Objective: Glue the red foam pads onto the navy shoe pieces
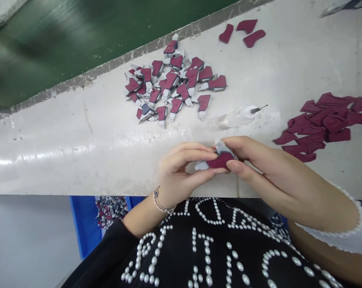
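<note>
Left hand: thumb and fingers of the left hand (184, 164) close on the near-left part of the workpiece.
Right hand: thumb of the right hand (256, 160) against the maroon face; the hands meet at the same piece — both clamped on it.
Workpiece: a grey body (221, 146) bearing a maroon plate (219, 161), held above the table's near edge.
Step in hand: judged to be seating and pressing the plate onto the body; fingers hide part of the seam, so full seating cannot be told.
Next move: would call for even thumb pressure, with the plate's outline kept true to the body.
Needle-tipped bottle: the bottle (240, 117) lies just beyond the hands, tip pointing right.
Plated pieces: a cluster (171, 80) farther off, to the left.
Loose plates: a heap (328, 120) at right — three more plates (254, 38) near the far edge.
Support: white table (109, 156); blue bin (82, 228) of parts below, left.
</note>
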The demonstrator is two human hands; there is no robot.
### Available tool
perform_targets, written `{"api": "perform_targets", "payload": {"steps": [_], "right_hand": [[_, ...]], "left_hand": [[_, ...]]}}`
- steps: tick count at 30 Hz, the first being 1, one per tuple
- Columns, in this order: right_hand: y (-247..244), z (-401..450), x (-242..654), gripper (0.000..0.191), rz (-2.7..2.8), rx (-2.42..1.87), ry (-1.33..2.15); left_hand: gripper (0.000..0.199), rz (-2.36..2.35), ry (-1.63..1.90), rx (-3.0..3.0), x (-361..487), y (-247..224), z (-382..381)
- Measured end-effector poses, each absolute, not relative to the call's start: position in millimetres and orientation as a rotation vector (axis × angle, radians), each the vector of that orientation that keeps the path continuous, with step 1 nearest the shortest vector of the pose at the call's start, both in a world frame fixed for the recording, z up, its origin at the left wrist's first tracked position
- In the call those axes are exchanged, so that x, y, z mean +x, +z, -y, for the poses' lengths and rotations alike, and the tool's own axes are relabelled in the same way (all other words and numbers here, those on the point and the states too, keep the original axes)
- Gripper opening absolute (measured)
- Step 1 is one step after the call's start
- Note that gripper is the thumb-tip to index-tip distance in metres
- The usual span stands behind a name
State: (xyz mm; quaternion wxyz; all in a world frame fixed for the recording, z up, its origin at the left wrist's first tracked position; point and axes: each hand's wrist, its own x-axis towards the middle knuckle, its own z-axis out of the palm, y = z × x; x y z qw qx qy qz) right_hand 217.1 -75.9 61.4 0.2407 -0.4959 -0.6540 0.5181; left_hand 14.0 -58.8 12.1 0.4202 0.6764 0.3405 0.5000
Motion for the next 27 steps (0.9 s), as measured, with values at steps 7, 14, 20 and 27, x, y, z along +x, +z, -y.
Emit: {"api": "perform_targets", "payload": {"steps": [7,14,20,27], "right_hand": [[53,77,221,0.033,2.110,-1.275,1.054],[58,73,229,0.040,2.137,-1.103,1.144],[58,70,229,0.046,2.104,-1.106,1.153],[54,74,223,0.038,2.152,-1.143,1.090]], "left_hand": [[0.026,-1.005,0.925,1.684,10,25,63],[0.022,-0.921,0.874,1.476,10,27,60],[0.028,-0.881,0.790,1.266,15,9,64],[0.027,-0.907,0.768,1.532,11,12,60]]}}
